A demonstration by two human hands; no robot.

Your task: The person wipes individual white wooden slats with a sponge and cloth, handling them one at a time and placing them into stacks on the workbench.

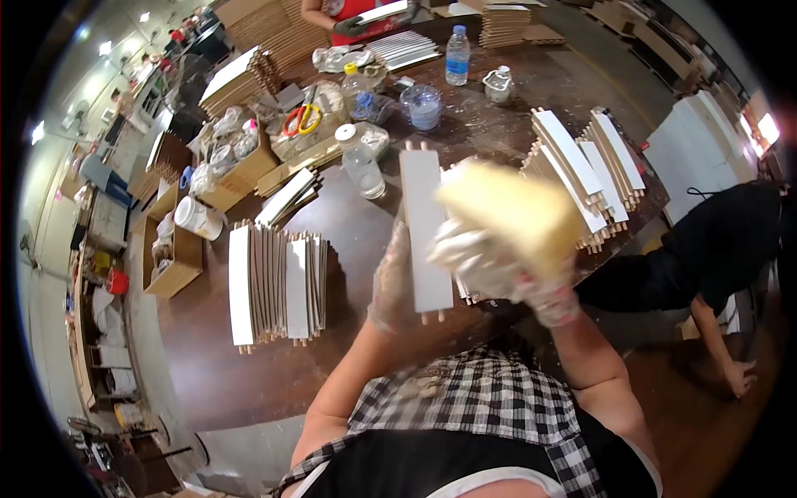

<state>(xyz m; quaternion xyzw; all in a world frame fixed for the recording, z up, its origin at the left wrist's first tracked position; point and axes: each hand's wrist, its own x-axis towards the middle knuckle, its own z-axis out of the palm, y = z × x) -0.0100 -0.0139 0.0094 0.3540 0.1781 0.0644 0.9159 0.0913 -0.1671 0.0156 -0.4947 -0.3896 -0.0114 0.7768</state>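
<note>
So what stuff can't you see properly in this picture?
All in the head view:
Left hand: most fingers are hidden behind the white board.
Yellow block: blurred, so its surface is unclear.
Right hand: blurred, with its grip partly covered by the yellow block.
Co-worker in red: head cut off by the top edge.
</note>
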